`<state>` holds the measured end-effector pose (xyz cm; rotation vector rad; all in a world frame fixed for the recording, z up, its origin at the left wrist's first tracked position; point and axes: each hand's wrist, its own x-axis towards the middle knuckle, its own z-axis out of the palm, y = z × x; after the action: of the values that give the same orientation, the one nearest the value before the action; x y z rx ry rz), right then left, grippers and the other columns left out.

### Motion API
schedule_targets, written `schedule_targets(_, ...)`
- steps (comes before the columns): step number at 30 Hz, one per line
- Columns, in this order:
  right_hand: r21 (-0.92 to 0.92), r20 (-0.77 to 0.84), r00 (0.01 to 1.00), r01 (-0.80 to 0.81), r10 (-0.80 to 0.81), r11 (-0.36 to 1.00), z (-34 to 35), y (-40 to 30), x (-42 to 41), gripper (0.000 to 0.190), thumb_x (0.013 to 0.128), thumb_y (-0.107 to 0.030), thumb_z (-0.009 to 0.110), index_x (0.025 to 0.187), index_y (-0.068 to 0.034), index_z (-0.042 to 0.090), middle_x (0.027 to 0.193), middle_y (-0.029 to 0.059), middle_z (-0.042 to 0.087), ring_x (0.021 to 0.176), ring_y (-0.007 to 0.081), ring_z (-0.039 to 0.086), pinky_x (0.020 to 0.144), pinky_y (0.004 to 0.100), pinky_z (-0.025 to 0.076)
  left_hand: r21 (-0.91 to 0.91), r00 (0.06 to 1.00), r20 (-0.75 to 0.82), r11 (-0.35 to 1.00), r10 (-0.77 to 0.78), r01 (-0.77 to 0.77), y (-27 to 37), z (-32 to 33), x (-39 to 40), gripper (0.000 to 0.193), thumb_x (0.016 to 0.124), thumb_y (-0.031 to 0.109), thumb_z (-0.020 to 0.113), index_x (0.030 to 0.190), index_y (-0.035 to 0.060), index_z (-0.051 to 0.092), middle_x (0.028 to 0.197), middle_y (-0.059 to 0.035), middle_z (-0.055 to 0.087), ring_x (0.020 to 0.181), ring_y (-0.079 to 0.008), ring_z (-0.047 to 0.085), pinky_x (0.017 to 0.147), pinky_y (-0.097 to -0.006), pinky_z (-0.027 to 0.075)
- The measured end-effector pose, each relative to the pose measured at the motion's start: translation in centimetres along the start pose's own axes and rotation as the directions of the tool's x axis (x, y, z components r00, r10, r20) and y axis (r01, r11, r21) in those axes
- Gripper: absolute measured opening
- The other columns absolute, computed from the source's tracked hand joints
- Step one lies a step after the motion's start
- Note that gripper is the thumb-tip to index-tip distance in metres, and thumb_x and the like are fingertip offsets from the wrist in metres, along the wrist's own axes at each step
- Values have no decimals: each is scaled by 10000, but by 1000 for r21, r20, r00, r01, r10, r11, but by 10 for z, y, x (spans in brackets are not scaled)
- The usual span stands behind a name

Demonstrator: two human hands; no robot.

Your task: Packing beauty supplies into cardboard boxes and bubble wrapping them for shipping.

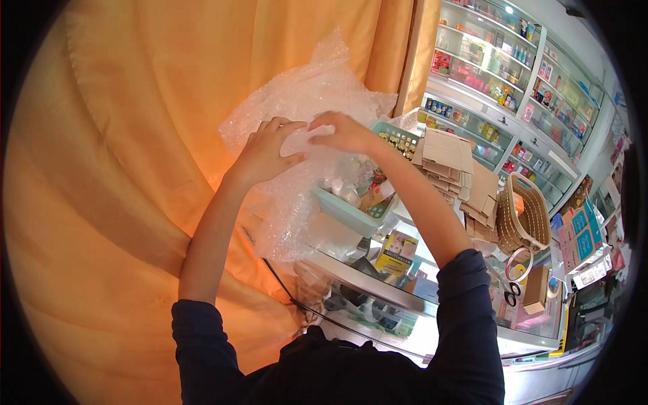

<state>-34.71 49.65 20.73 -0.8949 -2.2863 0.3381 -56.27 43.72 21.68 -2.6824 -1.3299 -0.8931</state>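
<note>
A large crumpled sheet of clear bubble wrap point(309, 96) spreads in front of an orange curtain point(167, 61) and drapes down over the edge of the glass counter. My left hand point(268, 149) lies against the sheet, its thumb spread from the fingers. Opposite it, my right hand point(344, 134) curves inward, with a gap between thumb and forefinger. The two hands' fingertips nearly meet. Pale, see-through plastic shows between them; whether either hand pinches it cannot be made out. Below my right forearm stands a mint-green plastic basket point(349, 215) holding bottles and jars, partly covered by the wrap.
Behind my right wrist is a green basket point(397, 136). Flattened cardboard pieces point(448, 152) are stacked beside a tan woven-look basket point(524, 212). Scissors point(512, 293), a tape roll point(520, 264) and a small open carton point(535, 291) lie on the glass counter point(374, 286). Glass display shelves point(486, 66) stand behind.
</note>
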Motion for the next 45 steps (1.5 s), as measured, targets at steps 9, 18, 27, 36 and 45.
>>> schedule_targets(9, 570, -250, 793, -344, 556, 747, -23, -5, 3, 310, 853, -324, 664, 714, -68, 558, 607, 7, 542, 503, 79, 493, 447, 240, 375, -236, 976, 154, 965, 154, -115, 32, -5, 2, 435, 835, 171, 675, 1245, 116, 538, 1276, -95, 483, 973, -239, 568, 870, -354, 476)
schedule_targets(18, 777, -319, 743, -150, 588, 611, -32, 12, -5, 285, 813, -303, 702, 839, -63, 551, 788, 38, 567, 595, 112, 551, 512, 258, 473, 25, 952, -205, 972, -225, 235, -18, -5, 10, 615, 852, 343, 649, 1363, 87, 422, 1367, -130, 432, 1235, -288, 475, 953, -383, 450)
schedule_targets(27, 358, -347, 887, -176, 306, 917, -13, 16, -6, 687, 735, -254, 765, 1319, -64, 457, 882, 85, 625, 705, 169, 612, 649, 295, 505, 52, 892, -363, 950, -268, 307, -12, -11, 7, 409, 825, 335, 685, 1139, 96, 580, 883, -110, 619, 850, -253, 617, 735, -375, 490)
schedule_targets(36, 308, -376, 835, -295, 401, 904, -8, 25, 0, 463, 774, -289, 723, 1136, -32, 590, 865, 113, 634, 811, 208, 617, 745, 332, 488, 13, 853, -384, 922, -353, 387, -10, -24, -1, 302, 827, 298, 684, 1000, 76, 574, 848, -83, 603, 776, -218, 598, 660, -350, 485)
schedule_targets(45, 561, -167, 939, -161, 302, 812, -3, 4, -5, 401, 840, -260, 635, 1140, 3, 598, 1164, 175, 606, 1105, 238, 554, 893, 339, 460, 124, 927, -277, 966, 253, -227, 53, -7, 8, 506, 797, 363, 705, 1189, 101, 521, 1252, -138, 495, 1186, -315, 458, 996, -443, 348)
